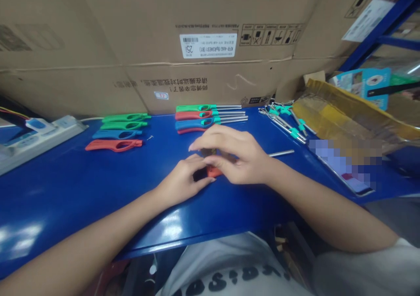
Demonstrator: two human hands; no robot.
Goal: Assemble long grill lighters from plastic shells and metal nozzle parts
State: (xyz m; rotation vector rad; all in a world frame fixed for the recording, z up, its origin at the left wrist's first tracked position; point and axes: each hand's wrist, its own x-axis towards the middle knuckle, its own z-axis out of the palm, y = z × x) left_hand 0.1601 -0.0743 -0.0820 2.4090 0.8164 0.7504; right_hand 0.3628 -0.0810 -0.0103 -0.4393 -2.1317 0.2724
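In the head view, a red lighter handle (214, 171) shows between my hands, mostly covered by fingers. My left hand (179, 177) curls round its left side, thumb and fingers closed on it. From the right, my right hand (241, 156) arches over it with thumb and forefinger bent onto it. A thin metal tube (281, 153) sticks out beyond my right hand; whether it joins the red handle is hidden. Just behind my hands lie long-nosed lighters (193, 124) in green, red and blue, with metal tubes pointing right.
Several lighter handles without tubes (120, 134) lie in a row at left, beside a white power strip (62, 132). Metal tubes with green collars (295, 132) are heaped at right, near a phone (344, 169) and a taped carton (354, 116). A large cardboard box (131, 37) walls the blue table's back.
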